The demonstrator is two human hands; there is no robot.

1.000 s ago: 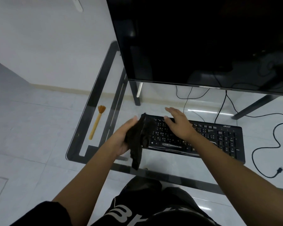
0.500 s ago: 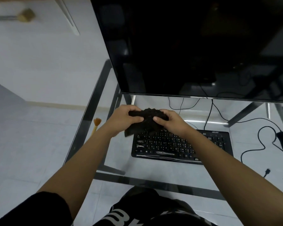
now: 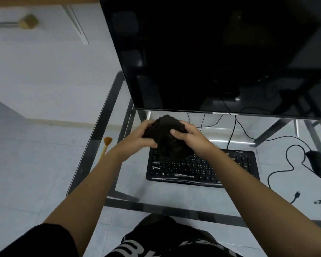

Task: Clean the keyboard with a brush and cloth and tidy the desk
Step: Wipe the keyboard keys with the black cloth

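A dark bunched cloth hangs in the air above the far left corner of the black keyboard. My left hand grips its left side and my right hand grips its right side, thumbs curled over the fabric. The keyboard lies on the glass desk below the monitor. A small brush with an orange handle and orange bristles lies on the desk's left part, partly behind my left forearm.
A large black monitor fills the upper view just behind my hands. A black mouse and loose black cables lie to the keyboard's right. The desk's metal frame runs along the left edge.
My right hand left the keyboard and took hold of the cloth, which only my left hand held before. Both hands now bunch it higher, above the keyboard's far left corner.
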